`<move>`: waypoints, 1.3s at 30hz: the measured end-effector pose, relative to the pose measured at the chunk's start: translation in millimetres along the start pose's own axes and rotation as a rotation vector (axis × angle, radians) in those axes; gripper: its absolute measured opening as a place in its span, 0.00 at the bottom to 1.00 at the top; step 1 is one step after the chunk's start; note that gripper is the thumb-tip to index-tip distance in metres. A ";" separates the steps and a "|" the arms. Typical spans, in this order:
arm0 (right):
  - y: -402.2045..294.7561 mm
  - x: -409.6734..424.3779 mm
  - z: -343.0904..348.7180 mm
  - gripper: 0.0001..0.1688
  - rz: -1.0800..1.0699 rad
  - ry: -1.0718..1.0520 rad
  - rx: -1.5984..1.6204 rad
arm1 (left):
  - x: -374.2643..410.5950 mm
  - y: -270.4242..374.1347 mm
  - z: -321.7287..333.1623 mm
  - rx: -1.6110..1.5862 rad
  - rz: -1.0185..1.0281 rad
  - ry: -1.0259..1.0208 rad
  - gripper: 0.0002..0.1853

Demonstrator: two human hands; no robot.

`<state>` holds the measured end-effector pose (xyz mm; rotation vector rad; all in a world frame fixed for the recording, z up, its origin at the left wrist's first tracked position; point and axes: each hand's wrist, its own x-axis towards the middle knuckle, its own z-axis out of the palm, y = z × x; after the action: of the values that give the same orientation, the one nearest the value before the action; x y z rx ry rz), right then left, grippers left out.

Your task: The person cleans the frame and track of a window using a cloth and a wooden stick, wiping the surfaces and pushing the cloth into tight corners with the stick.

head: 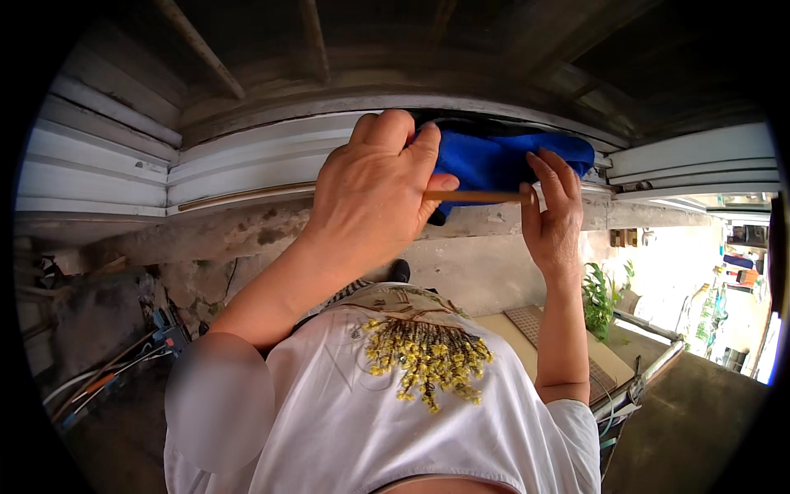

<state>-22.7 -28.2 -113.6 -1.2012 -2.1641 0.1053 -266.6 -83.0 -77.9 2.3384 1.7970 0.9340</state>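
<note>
A blue cloth (487, 157) lies bunched along the white window frame (259, 154), with a dark edge on its far side. My left hand (376, 179) is at the cloth's left end, and its thumb and fingers close on a thin brown wooden stick (475, 196). The stick runs across in front of the cloth to my right hand (552, 204). There the fingertips pinch the stick's right end, while the other fingers rest against the cloth. The far ends of the left fingers are hidden behind the hand.
A rough concrete ledge (265, 231) runs below the frame. Rods and cables (105, 383) lie at lower left. At right are a green plant (598, 302), a metal rail (663, 364) and a pale board with a grid panel (524, 324).
</note>
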 end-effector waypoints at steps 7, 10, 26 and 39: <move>7.3 10.9 -1.7 0.23 -0.002 -0.085 -0.165 | -29.0 -9.1 -78.8 -0.486 -0.148 0.054 0.32; 10.1 13.2 1.8 0.24 -0.027 -0.084 -0.194 | -25.7 -6.3 -71.4 -0.706 -0.238 0.072 0.42; 27.6 21.7 -0.1 0.30 -0.060 -0.081 -0.089 | 18.6 32.3 25.4 -0.283 0.202 -0.008 0.13; -3.3 16.7 -2.1 0.09 0.242 -0.052 0.532 | 0.2 37.5 41.0 -0.112 0.241 0.118 0.15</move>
<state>-30.0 -17.5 -102.4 -1.1376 -1.8502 0.7704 -214.4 -82.0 -96.8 2.5144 1.4761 1.1927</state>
